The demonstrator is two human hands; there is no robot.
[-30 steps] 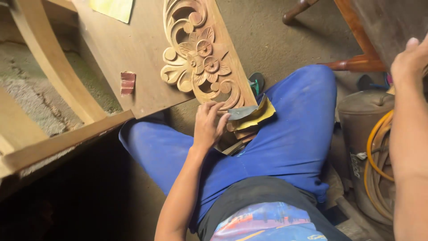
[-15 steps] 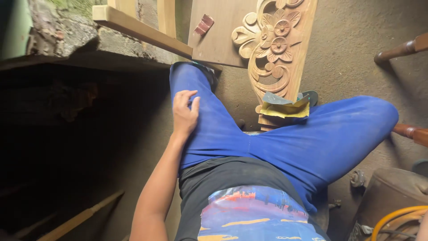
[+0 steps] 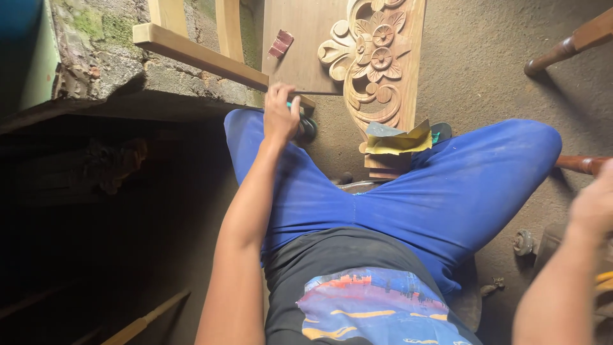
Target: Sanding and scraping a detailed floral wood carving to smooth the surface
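I sit on the ground in blue trousers with a wooden panel (image 3: 306, 57) standing between my knees. Its right side bears a carved flower-and-scroll relief (image 3: 377, 57). My left hand (image 3: 281, 115) reaches over my left knee to the panel's near left corner, fingers curled there beside a dark sandal (image 3: 308, 128); whether it grips anything is unclear. Folded yellow and grey sandpaper sheets (image 3: 396, 139) lie at the foot of the carving. My right hand (image 3: 597, 204) is blurred at the right edge, apart from the panel.
A small reddish sandpaper scrap (image 3: 280, 43) lies on the panel. A pale wooden rail (image 3: 198, 56) crosses in front of a mossy stone wall (image 3: 96, 64) at left. Turned wooden furniture legs (image 3: 562, 48) stand at right, and a small metal caster (image 3: 523, 241) lies on the dirt floor.
My left hand left the sandpaper, crossed my left thigh and went forward to the panel's near corner. My right hand has come into view at the right edge. The view swung left.
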